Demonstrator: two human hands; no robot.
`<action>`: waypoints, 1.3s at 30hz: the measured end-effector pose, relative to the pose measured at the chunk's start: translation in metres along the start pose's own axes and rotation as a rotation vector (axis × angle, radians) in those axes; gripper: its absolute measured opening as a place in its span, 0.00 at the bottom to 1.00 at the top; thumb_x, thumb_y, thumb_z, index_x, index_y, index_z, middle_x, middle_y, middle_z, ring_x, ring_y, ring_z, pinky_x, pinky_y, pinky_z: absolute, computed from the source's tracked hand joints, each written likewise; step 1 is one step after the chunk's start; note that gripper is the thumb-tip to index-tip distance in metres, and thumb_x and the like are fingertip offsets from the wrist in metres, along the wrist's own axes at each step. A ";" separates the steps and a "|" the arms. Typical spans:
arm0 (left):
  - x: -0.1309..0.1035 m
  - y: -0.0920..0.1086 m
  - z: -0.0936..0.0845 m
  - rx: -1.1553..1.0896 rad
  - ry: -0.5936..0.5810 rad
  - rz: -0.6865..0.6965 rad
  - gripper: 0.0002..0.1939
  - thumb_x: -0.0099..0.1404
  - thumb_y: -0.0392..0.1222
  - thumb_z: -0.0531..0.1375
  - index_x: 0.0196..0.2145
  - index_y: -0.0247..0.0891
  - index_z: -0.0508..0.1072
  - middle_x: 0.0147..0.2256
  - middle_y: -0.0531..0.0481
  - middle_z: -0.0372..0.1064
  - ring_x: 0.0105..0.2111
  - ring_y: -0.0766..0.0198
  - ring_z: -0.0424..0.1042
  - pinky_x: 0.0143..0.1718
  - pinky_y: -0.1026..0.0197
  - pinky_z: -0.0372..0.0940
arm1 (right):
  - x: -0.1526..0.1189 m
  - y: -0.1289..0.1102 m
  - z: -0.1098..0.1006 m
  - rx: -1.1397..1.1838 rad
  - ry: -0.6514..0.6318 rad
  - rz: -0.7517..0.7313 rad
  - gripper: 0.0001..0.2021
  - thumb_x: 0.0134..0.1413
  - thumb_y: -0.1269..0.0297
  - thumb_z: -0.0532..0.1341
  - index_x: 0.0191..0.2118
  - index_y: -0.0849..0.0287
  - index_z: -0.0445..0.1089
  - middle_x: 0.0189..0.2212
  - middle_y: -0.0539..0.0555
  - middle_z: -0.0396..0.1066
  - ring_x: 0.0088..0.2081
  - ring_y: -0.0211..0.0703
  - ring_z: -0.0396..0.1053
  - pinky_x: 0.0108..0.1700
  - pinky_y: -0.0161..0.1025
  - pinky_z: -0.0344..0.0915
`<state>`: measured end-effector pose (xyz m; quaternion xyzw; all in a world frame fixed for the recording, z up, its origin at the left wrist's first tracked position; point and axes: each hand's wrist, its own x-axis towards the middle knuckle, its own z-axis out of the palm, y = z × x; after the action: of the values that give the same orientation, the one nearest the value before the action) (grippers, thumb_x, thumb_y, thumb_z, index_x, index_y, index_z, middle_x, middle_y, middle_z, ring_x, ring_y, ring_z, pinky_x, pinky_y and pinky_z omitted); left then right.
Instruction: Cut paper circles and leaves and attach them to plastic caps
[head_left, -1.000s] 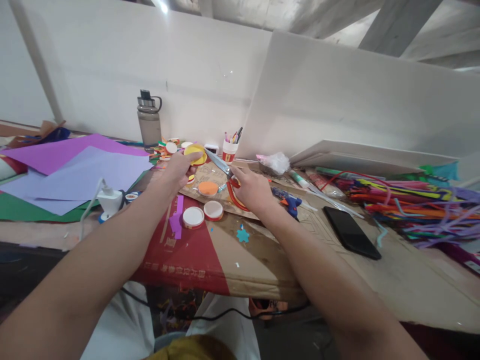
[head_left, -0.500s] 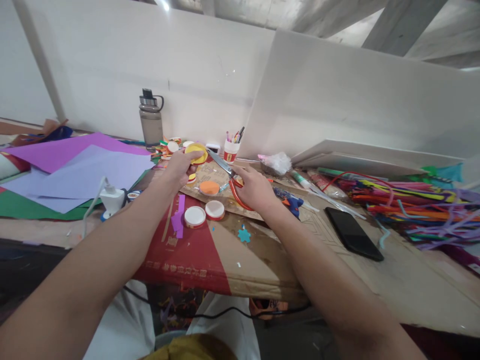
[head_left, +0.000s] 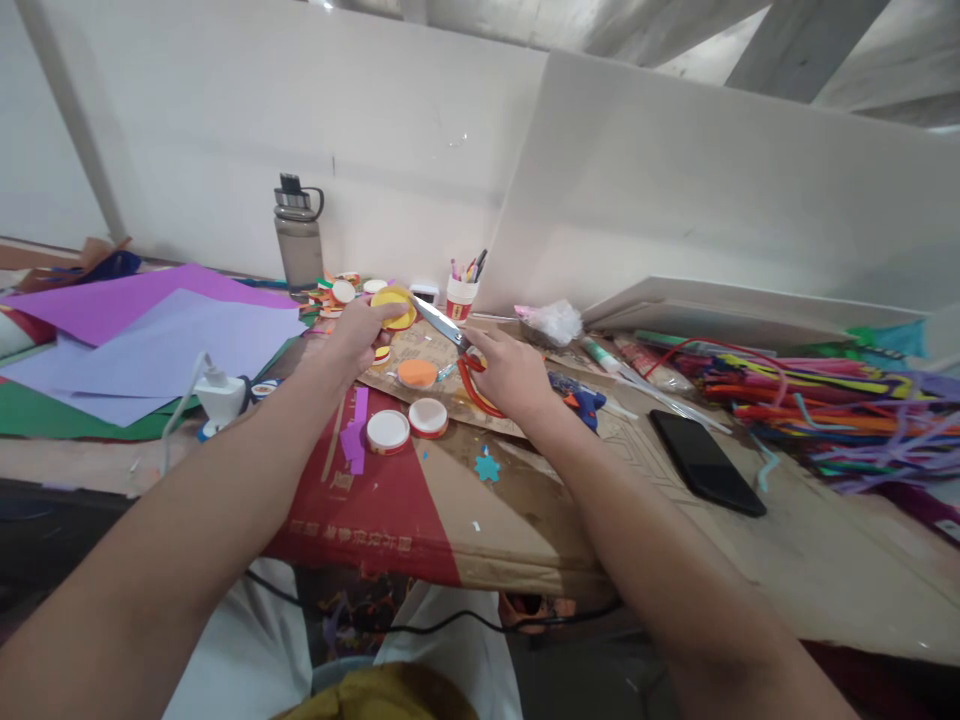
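My left hand (head_left: 364, 335) is closed on a round yellow piece (head_left: 393, 308), its thumb lying over the face. In my right hand (head_left: 506, 372) is a pair of scissors (head_left: 442, 322) with red handles; the blade tips reach the right edge of the yellow piece. Whether the blades are parted is too small to tell. Beneath the hands, an orange disc (head_left: 417, 374) lies on the brown cardboard. Two shallow round white cups, one (head_left: 388, 431) to the left and another (head_left: 428, 417) beside it, sit nearer to me. A teal paper shape (head_left: 487, 465) lies to their right.
Purple paper strips (head_left: 355, 432) lie left of the cups. Large coloured sheets (head_left: 187, 340) and a white plug adapter (head_left: 223, 397) are on the left. At the back stand a water bottle (head_left: 298, 235) and a pen cup (head_left: 461, 298). A phone (head_left: 705, 462) and pipe cleaners (head_left: 825, 400) lie right.
The scissor blades have tilted slightly, their tips staying at the yellow piece's edge. Both hands keep nearly the same place, and the whole view has shifted a little.
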<state>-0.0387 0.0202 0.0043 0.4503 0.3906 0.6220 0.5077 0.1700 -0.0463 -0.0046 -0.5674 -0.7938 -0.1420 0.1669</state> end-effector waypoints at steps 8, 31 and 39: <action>-0.002 0.002 0.001 -0.021 0.013 -0.028 0.15 0.41 0.30 0.68 0.28 0.35 0.68 0.23 0.56 0.65 0.15 0.79 0.55 0.13 0.74 0.45 | 0.000 0.001 0.003 -0.036 0.019 0.002 0.24 0.64 0.65 0.52 0.64 0.51 0.62 0.57 0.58 0.70 0.50 0.52 0.72 0.45 0.43 0.67; -0.003 0.003 0.002 0.006 -0.040 -0.030 0.13 0.43 0.31 0.66 0.30 0.34 0.71 0.25 0.53 0.69 0.17 0.78 0.57 0.13 0.74 0.43 | 0.000 0.000 0.000 -0.080 -0.016 -0.010 0.29 0.60 0.71 0.53 0.66 0.48 0.59 0.56 0.57 0.72 0.48 0.52 0.73 0.43 0.42 0.67; -0.002 0.003 0.001 -0.023 -0.046 -0.028 0.14 0.43 0.31 0.67 0.30 0.34 0.70 0.24 0.55 0.67 0.16 0.78 0.57 0.12 0.74 0.44 | 0.000 -0.001 0.003 -0.079 -0.012 0.002 0.27 0.59 0.72 0.52 0.63 0.50 0.63 0.53 0.58 0.74 0.45 0.53 0.74 0.42 0.43 0.66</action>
<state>-0.0384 0.0177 0.0074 0.4532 0.3776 0.6088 0.5304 0.1681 -0.0451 -0.0072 -0.5753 -0.7878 -0.1697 0.1400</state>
